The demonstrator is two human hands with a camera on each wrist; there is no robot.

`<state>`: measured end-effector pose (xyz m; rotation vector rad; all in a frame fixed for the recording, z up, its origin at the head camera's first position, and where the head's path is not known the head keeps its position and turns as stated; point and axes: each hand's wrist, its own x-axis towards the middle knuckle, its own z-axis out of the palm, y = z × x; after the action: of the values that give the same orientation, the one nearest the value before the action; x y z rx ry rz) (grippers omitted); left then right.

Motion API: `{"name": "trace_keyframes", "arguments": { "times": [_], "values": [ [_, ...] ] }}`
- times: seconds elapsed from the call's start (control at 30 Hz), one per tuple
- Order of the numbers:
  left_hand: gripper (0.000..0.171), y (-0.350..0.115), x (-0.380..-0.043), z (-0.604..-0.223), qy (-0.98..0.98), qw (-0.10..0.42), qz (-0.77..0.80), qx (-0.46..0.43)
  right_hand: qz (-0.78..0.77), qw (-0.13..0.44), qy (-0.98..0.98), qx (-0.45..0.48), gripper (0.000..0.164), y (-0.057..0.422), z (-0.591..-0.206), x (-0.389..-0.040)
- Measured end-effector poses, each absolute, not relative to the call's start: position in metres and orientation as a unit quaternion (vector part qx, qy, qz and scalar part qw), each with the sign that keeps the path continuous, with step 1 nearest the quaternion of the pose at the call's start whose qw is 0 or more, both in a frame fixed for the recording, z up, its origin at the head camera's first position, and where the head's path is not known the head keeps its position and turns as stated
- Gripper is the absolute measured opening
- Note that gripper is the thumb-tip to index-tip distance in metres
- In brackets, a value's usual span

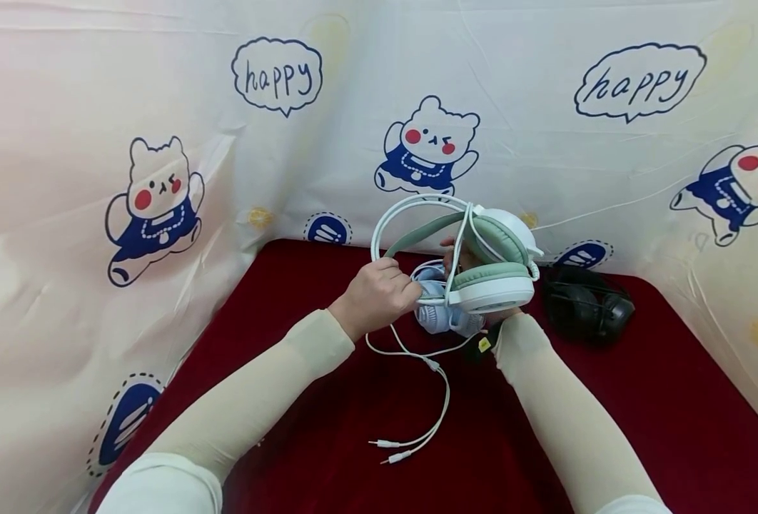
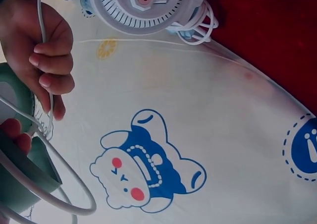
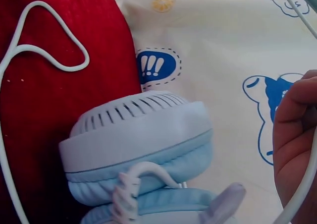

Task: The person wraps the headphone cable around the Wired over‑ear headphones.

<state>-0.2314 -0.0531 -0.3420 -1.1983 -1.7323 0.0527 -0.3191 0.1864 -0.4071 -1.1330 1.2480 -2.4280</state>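
Observation:
My left hand point(image 1: 379, 296) grips the headband of white headphones point(image 1: 501, 294) with green ear cushions, raised above the table. Behind the ear cups, my right hand point(image 2: 52, 55) is partly hidden in the head view; the left wrist view shows its curled fingers holding a thin white cable point(image 2: 43, 21). Strands of this cable point(image 1: 460, 246) pass around the headband near the ear cups. Below and behind stand light-blue and white headphones point(image 1: 433, 318), whose slotted ear cup point(image 3: 133, 135) shows close up in the right wrist view.
Black headphones point(image 1: 587, 310) lie at the right on the red tablecloth point(image 1: 327, 442). A white cable splitting into two plugs point(image 1: 397, 457) lies in front of the hands. A white printed curtain point(image 1: 353, 86) hangs around the table's back and sides.

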Motion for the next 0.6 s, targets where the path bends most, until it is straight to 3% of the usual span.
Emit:
{"name": "trace_keyframes", "arguments": {
  "times": [0.1, 0.23, 0.37, 0.6],
  "values": [
    [0.011, -0.051, -0.233, -0.343, -0.725, 0.486, 0.022, -0.487, -0.834, 0.108, 0.431, -0.327, 0.034, 0.174, -0.377, -0.279],
    [0.014, -0.052, -0.236, -0.34, -0.736, 0.478, 0.024, -0.478, -0.797, 0.092, 0.519, -0.294, 0.026, 0.166, -0.377, -0.269],
    [0.014, -0.053, -0.24, -0.337, -0.748, 0.466, 0.023, -0.473, -0.768, 0.079, 0.563, -0.297, 0.029, 0.164, -0.399, -0.276],
    [0.016, -0.054, -0.248, -0.334, -0.755, 0.459, 0.037, -0.467, -0.734, 0.092, 0.629, -0.24, 0.04, 0.154, -0.383, -0.261]
  ]
}}
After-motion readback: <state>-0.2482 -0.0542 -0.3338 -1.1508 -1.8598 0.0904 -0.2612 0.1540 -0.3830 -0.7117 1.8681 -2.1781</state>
